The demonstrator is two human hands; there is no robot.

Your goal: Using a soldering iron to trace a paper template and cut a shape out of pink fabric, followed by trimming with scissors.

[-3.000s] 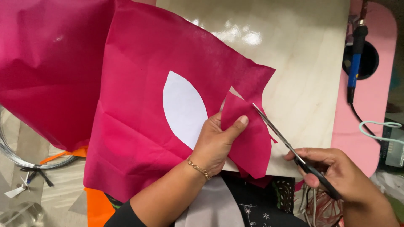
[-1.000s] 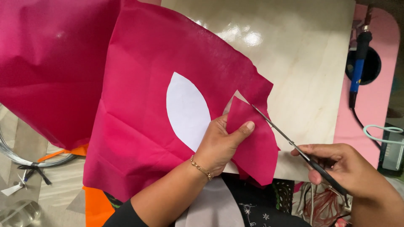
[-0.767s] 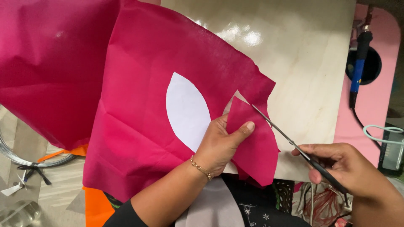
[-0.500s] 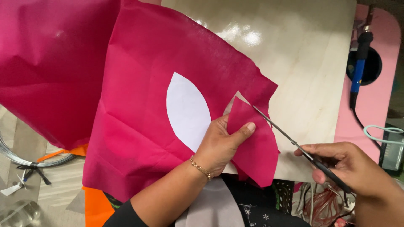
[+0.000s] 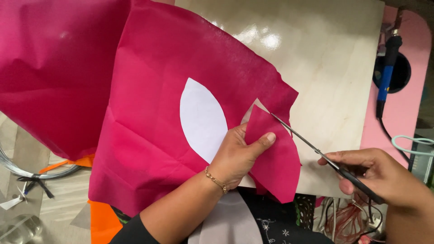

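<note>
A blue-handled tool (image 5: pixel 388 72) lies on the pink surface (image 5: pixel 407 117); coiled wire (image 5: pixel 18 165) far left.

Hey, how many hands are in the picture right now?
2. The left hand pinches the magenta sheet near the white leaf-shaped template. The right hand, lower right, holds the scissors. No others show.

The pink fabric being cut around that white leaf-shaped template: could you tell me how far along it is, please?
One cut edge shows: a flap folds over beside the white template. The left hand pins the pink fabric; the right hand works the scissors at the flap's upper edge. The template's left side remains uncut.
</note>
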